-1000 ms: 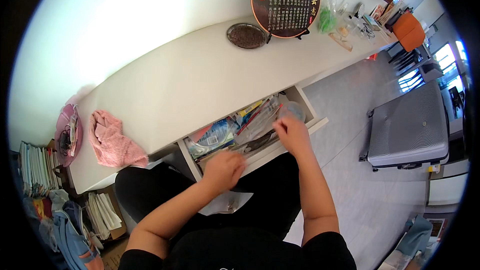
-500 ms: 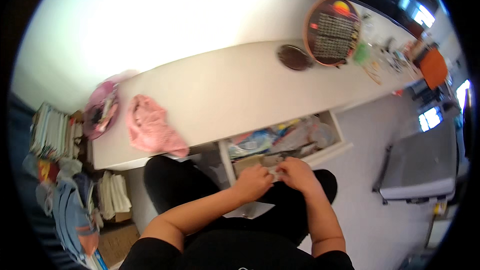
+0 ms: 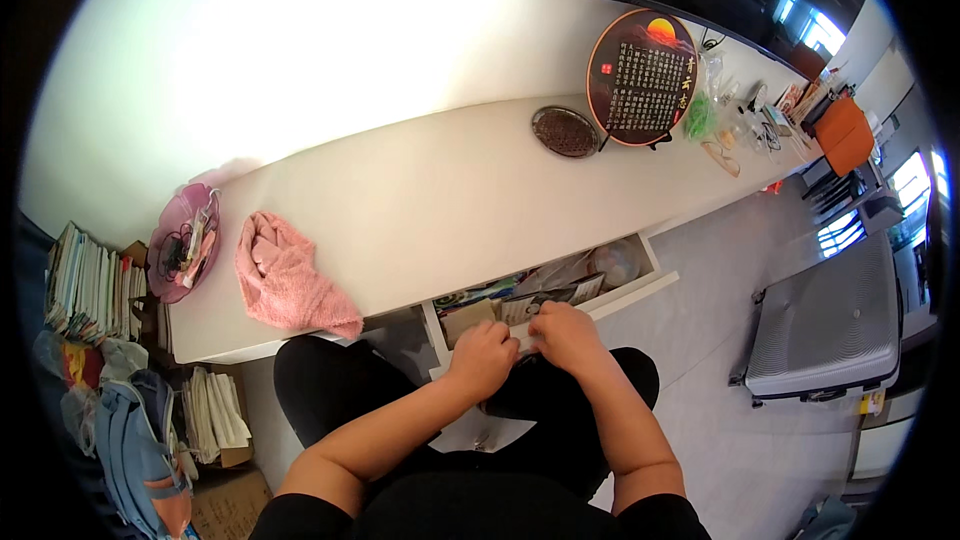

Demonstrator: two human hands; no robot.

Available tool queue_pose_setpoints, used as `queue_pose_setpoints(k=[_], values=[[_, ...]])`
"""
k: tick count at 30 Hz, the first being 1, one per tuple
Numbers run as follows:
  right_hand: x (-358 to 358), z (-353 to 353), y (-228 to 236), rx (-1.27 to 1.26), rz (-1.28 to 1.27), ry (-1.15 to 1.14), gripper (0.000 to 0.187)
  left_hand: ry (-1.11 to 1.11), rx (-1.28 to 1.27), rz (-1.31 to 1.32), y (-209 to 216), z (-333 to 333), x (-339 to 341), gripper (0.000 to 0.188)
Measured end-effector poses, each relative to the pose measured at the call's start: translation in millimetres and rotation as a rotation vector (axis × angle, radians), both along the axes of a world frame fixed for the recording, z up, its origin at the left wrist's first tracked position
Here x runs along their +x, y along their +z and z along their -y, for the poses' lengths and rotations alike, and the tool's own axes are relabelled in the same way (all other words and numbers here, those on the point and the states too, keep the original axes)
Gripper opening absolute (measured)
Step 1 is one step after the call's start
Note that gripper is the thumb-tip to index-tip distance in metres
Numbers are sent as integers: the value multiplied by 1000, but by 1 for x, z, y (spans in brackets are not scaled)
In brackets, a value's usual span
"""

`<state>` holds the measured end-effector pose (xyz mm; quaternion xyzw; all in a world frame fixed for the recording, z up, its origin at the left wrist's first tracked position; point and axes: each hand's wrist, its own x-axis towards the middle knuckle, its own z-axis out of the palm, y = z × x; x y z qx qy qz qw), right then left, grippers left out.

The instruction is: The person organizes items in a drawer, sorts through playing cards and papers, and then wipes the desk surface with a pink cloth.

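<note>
A white desk drawer (image 3: 632, 292) stands partly pulled out in front of my knees. On the top edge of its front rest both hands, close together. My left hand (image 3: 484, 356) has its fingers curled over that edge, and my right hand (image 3: 566, 336) grips it just to the right. Inside the drawer lie a tan card or box piece (image 3: 467, 319), plastic bags (image 3: 612, 262) and several flat packets, partly hidden by my hands. Whether anything small is between my fingers does not show.
On the long desk (image 3: 430, 190) lie a pink fluffy cloth (image 3: 290, 280), a purple bowl (image 3: 185, 240) of odds and ends, a dark oval tray (image 3: 565, 132) and a round plaque (image 3: 640, 80). A grey suitcase (image 3: 825, 325) stands right; books (image 3: 95, 285) and a blue backpack (image 3: 135, 440) are left.
The drawer has slid inward, so less of its inside shows. My hands have moved with its front. The whole view has shifted slightly and become sharper.
</note>
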<state>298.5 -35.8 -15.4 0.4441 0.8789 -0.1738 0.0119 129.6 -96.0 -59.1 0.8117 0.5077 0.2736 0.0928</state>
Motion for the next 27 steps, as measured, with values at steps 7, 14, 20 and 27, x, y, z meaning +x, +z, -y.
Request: queue_pose_setpoints(k=[7,14,20,27], values=[[-33,-7,-29,148,28,-300,28,156,52,58,9,-14,-20,20],[-75,-11,-32,175,122,-266,39,572,262,106,76,-14,-125,17],[-260,19,39,428,-774,240,24,1136,305,611,86,23,-249,22],[-363,34,-36,408,-632,418,34,1188,190,625,55,41,-270,23]])
